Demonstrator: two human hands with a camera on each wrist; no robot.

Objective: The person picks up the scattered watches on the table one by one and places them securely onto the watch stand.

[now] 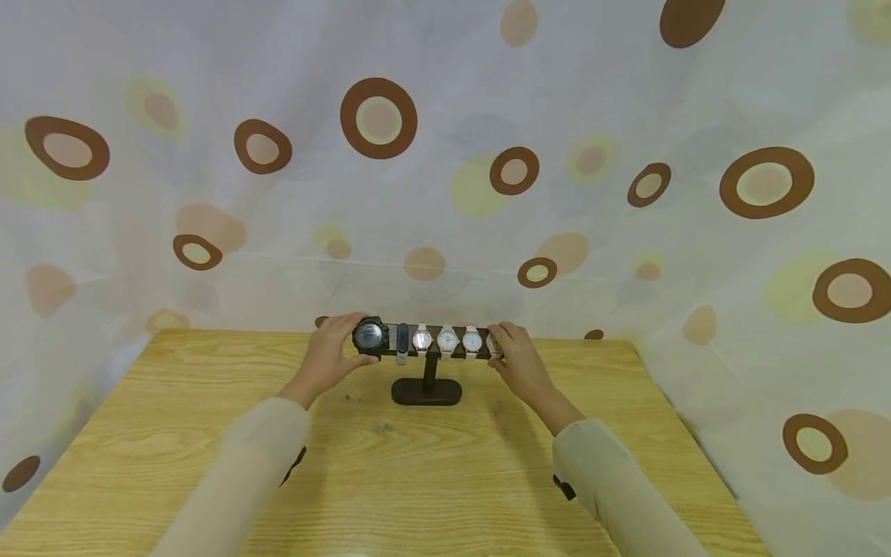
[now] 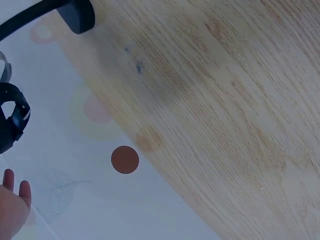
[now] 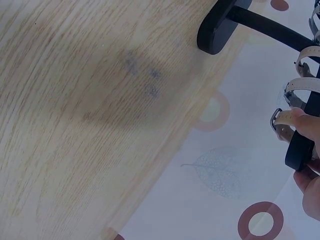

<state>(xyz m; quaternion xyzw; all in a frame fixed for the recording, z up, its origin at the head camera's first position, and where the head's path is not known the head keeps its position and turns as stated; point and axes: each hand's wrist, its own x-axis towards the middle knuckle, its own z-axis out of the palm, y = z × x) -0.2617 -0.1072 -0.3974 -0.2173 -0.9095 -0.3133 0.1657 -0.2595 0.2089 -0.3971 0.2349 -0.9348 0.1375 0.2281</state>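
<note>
A dark watch stand [image 1: 426, 392] carries a row of watches on its raised bar. My left hand [image 1: 326, 354] holds the large black digital watch [image 1: 370, 335] at the bar's left end, fingers above and thumb below. Beside it hangs a dark-faced band [image 1: 402, 340], then several pale-strapped watches [image 1: 448, 340]. At the right end, my right hand [image 1: 520, 365] grips the last watch [image 3: 284, 120], whose beige strap loops around the bar; its face is mostly covered. In the left wrist view only a few fingertips [image 2: 24, 192] show, near the black watch.
The stand's base stands on a wood-grain table [image 1: 418, 480] near its back edge. Behind and at the sides hangs a white sheet [image 1: 445, 209] patterned with brown rings and dots. Dark straps show under both sleeves.
</note>
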